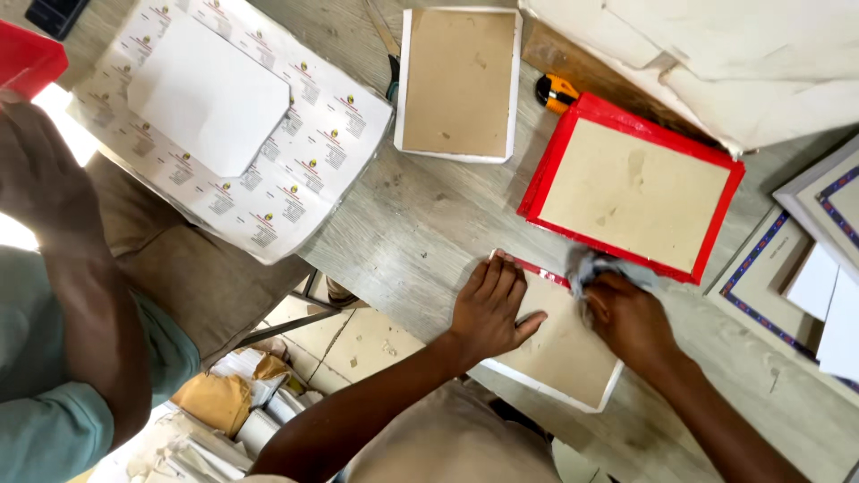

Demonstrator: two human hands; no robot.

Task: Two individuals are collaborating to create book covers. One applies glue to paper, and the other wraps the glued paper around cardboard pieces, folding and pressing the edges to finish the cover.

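My left hand (490, 309) lies flat, fingers spread, on the left part of a brown cardboard panel with a white edge (564, 358) at the table's near edge. My right hand (631, 320) grips a crumpled grey cloth (591, 265) and presses it on the panel's upper right corner, where a strip of red edging shows. Just beyond lies a larger red-bordered cardboard panel (635, 192).
A white-edged cardboard panel (458, 82) lies farther back beside a yellow utility knife (555, 91). Printed label sheets with a white card on top (233, 116) overhang the table at left. Another person's arm (80, 295) is at far left. Blue-bordered frames (778, 268) lie at right.
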